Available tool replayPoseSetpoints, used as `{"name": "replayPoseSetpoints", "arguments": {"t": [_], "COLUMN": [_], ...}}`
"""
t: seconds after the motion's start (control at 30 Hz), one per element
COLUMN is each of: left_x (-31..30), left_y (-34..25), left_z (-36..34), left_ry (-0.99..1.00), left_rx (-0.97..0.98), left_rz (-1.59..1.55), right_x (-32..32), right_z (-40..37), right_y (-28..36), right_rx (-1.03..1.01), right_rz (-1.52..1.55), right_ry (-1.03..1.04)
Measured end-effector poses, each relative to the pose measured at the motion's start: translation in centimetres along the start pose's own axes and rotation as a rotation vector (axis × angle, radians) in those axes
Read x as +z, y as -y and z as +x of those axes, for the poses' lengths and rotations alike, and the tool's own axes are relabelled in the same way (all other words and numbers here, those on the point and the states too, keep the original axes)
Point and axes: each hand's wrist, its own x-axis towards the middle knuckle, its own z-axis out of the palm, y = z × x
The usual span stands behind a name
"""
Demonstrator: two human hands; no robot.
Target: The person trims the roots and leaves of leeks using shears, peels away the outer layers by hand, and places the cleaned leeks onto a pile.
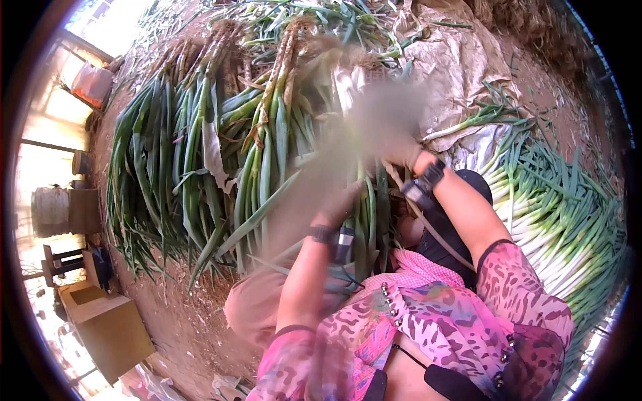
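Note:
My left hand (pixel 339 202) is in front of my lap, smeared by motion, with a dark band on its wrist. Further up and to the right, my right hand (pixel 396 144) is also blurred, below a black wristwatch. A greyish-brown smear crosses the space around both hands, so their fingers and anything held cannot be made out. Just beyond them lies a row of long green onions (pixel 194 147), roots pointing away from me and leaves toward me. A thin tan tube (pixel 438 234) curves beside my right forearm.
Green onions with clean white stalks (pixel 548 247) are heaped at the right. A crumpled tan sheet (pixel 455 73) lies at the upper right. Loose leaves (pixel 321 10) litter the far ground. At the left stand a cardboard box (pixel 110 331) and a pale bucket-like container (pixel 50 211).

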Motion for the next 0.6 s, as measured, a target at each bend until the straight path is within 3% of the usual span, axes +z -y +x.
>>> {"name": "replayPoseSetpoints", "arguments": {"t": [0.13, 0.3, 0.43, 0.6], "left_x": [-0.1, -2.0, -2.2, -2.1], "left_y": [-0.2, 1.5, 1.2, 1.7], "left_z": [-0.5, -0.3, -0.7, 0.3], "left_ry": [-0.020, -0.057, -0.031, -0.022], "left_rx": [0.013, 0.085, 0.077, 0.085], "left_rz": [0.039, -0.053, -0.120, -0.113], "right_x": [-1.8, 2.3, 0.9, -0.6], "right_z": [4.3, 4.6, -2.0, -2.7], "right_y": [1.3, -4.5, -1.6, -0.9], "right_rx": [0.055, -0.084, -0.106, -0.095], "right_rz": [0.029, 0.248, 0.050, 0.197], "right_ry": [0.021, -0.019, 0.027, 0.045]}}
